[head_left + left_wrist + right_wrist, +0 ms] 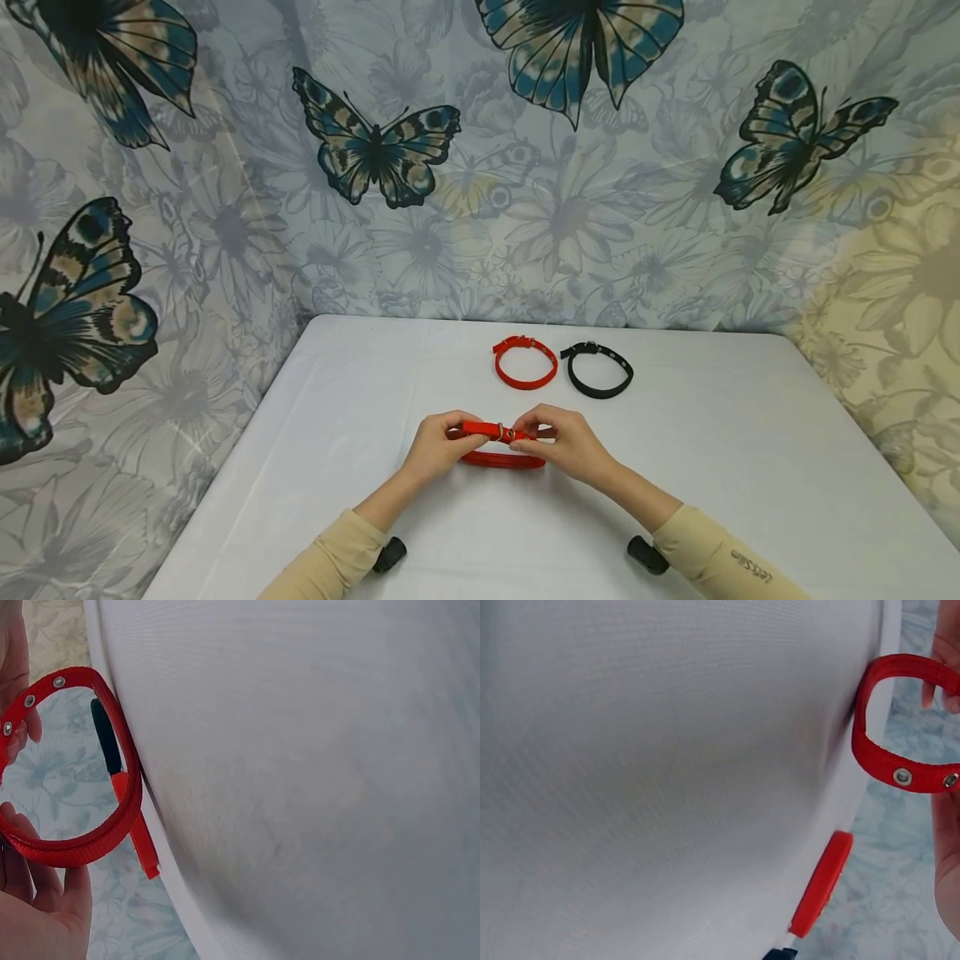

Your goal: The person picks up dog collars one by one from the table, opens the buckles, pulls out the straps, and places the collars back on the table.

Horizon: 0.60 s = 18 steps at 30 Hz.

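A red collar [502, 461] with a metal buckle and eyelets is held as a loop between both hands, just above the table or touching it. My left hand [435, 447] pinches its left end near the buckle. On the right end, my right hand [572, 443] pinches the strap between thumb and fingers. The left wrist view shows the collar's round loop [131, 784] and several eyelets along the strap. In the right wrist view, eyelets also show on the red collar [864, 750]; its buckle is out of view there.
Behind the hands, a second red collar [525, 384] and a black collar [600, 392] lie side by side on the white table [360, 375]. A butterfly-patterned cloth [427, 250] hangs behind the table. Black cylinders [647, 555] sit at both wrists.
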Tool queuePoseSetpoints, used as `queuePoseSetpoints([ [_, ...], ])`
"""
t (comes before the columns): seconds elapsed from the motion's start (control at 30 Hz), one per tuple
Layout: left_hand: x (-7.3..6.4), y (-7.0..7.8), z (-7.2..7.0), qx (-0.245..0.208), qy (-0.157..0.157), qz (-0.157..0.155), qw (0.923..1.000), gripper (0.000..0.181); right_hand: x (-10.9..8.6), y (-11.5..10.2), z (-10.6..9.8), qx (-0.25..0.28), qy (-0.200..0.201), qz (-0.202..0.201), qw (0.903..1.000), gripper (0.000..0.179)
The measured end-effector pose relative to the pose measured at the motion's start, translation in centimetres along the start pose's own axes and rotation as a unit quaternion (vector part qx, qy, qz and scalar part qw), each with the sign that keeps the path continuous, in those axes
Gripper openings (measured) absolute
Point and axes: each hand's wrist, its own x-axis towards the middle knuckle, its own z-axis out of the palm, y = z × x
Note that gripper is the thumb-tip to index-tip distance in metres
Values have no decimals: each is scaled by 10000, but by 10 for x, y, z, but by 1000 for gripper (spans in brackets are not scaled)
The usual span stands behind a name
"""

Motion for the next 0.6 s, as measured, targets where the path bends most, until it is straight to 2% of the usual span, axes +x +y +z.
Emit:
queuePoseSetpoints([
  [0.27,-1,5,1,19,37,-248,9997,8,-2,12,0,215,-32,-398,9990,17],
  [0.5,-9,39,-5,65,-52,-81,9999,7,-2,12,-1,294,-95,-442,9985,19],
  [0.6,-10,42,-6,90,-81,-112,9999,7,-1,9,-1,289,-97,-480,9984,21],
])
